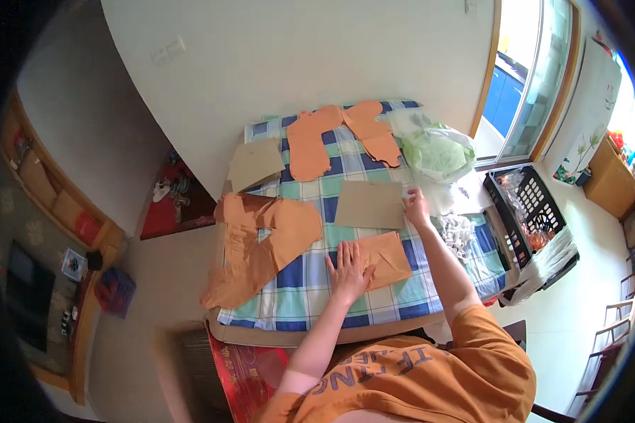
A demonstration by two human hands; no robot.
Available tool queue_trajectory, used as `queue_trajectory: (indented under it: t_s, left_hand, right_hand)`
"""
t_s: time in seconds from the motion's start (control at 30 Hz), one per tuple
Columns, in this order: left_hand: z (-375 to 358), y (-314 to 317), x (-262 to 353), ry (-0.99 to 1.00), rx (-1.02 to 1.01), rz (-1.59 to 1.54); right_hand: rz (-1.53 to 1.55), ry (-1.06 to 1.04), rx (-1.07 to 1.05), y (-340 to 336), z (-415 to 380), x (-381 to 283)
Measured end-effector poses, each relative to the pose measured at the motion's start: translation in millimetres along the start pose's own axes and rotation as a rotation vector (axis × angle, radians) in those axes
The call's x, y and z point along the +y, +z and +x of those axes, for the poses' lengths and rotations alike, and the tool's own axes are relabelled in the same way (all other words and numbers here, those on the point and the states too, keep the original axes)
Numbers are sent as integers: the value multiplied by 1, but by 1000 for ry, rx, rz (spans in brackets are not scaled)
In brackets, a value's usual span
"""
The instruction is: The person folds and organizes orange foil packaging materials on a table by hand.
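Observation:
My left hand (347, 273) lies flat with its fingers spread, at the left edge of a folded orange sheet (388, 259) on the checked cloth. Just past the right edge of a grey-brown cardboard piece (368, 204) is my right hand (416, 208), its fingers curled together. Whatever those fingers pinch is too small to make out. To the left spreads a large, creased orange cut-out sheet (289, 229). Farther back lie more orange cut-out pieces (309, 148), and a second cardboard piece (255, 163) rests at the back left.
A pale green plastic bag (441, 154) stands at the table's back right. White stringy material (456, 236) lies along the right side. Beyond that edge is a black plastic crate (529, 211) with bagged items. A wall (296, 56) borders the far side.

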State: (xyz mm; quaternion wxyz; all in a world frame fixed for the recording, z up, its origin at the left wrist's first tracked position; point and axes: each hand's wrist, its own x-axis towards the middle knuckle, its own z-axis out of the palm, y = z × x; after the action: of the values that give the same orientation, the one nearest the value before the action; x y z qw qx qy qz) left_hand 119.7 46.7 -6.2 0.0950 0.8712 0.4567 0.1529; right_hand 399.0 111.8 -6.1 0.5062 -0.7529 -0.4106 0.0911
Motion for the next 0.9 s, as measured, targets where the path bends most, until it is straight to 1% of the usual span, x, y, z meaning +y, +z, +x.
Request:
queue_trajectory:
  t_s: [0.07,0.1,0.13,0.17,0.2,0.23,0.27,0.3,0.37,0.4,0.5,0.53,0.63,0.73,0.83,0.9]
  left_hand:
    - [1,2,2,-3,-3,-8]
    - [1,2,2,-6,-6,-12]
    - [1,2,2,-9,-15,-18]
    - [2,-2,4,-5,-10,-30]
    - [1,-8,4,-1,-11,-36]
    - [1,-5,4,14,-32,-37]
    - [0,-1,2,37,-5,-44]
    - [0,-1,2,35,-22,-32]
    - [0,-5,3,28,-45,-8]
    - [2,-5,3,37,-22,-12]
    - [0,-5,3,49,21,-21]
    - [2,-6,4,50,24,-17]
    - [-3,-4,5,45,14,-26]
    - [2,-8,6,40,14,-31]
    - [2,-4,4,27,-29,-10]
    - [-1,0,1,19,-42,-24]
  right_hand:
    - [-154,-181,77,-11,-26,15]
    - [-152,-134,38,-27,-49,4]
    - [-223,-81,-23,-41,-74,-6]
    - [-229,15,-122,-56,-96,-26]
    - [-232,55,-192,-63,-111,-39]
    - [-63,35,-200,-58,-131,-47]
    - [-46,6,-199,-50,-137,-51]
    - [-28,-28,-200,-45,-140,-52]
    - [-98,-113,-150,-40,-144,-52]
    - [-132,-162,-126,-37,-142,-52]
    - [26,-37,-125,-42,-137,-50]
    - [42,-34,-146,-44,-135,-45]
    - [-36,6,-204,-46,-130,-47]
    - [-152,-21,-135,-45,-126,-47]
    - [-291,-4,-265,-43,-115,-41]
    - [-183,15,-379,-42,-105,-41]
